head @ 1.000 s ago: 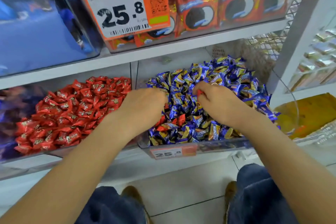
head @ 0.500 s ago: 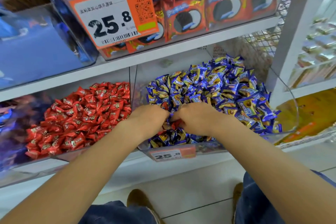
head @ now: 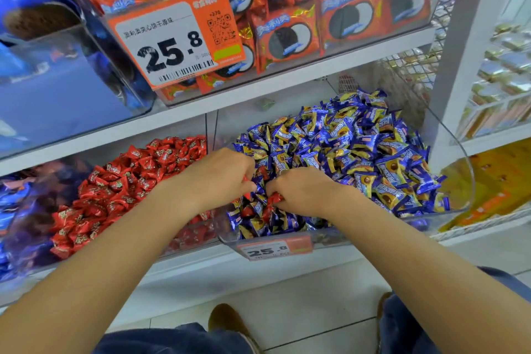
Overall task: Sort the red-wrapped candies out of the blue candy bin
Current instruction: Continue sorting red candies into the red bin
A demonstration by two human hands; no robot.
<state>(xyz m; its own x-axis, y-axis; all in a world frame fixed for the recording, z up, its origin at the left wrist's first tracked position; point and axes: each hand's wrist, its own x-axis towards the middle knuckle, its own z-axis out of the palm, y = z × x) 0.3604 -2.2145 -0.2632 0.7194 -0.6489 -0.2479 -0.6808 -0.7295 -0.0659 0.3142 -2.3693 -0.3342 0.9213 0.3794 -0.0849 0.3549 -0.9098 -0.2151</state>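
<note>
A: What is seen nearest the camera?

B: Two bare forearms are stretched forward over dark blue trouser legs (head: 178, 338) and brown shoes (head: 230, 325) on a pale tiled floor (head: 310, 322).

A: How are the hands held?

B: Both hands are sunk into the front of the clear blue candy bin (head: 462, 158). The left hand (head: 221, 178) is curled, knuckles up, and a bit of red wrapper is seen at its fingertips; a red candy appears to be pinched there. The right hand (head: 304, 192) is curled too, and a red-wrapped candy (head: 274, 198) is pinched at its fingertips. The two hands are almost touching.

A: Where are the red-wrapped candies found?

B: Several more red-wrapped candies (head: 247, 211) are lodged among the blue candies (head: 359, 149) at the front left of the bin, just below and between the hands. The rest of the bin is heaped with blue and gold wrappers, piled higher towards the back.

A: What is placed beside it?

B: A second clear bin, filled with red candies (head: 123, 187), is set just to the left on the same shelf. A small orange price tag (head: 275, 248) marked 25.8 is fixed to the front of the blue candy bin.

A: And farther back?

B: On the shelf above, orange packets of sandwich biscuits (head: 287, 34) are stacked in a clear bin, and a large orange price tag (head: 175, 37) reading 25.8 is fastened to its front. Blue packaging (head: 57, 95) is seen at upper left, and a white upright (head: 465, 52) stands at right.
</note>
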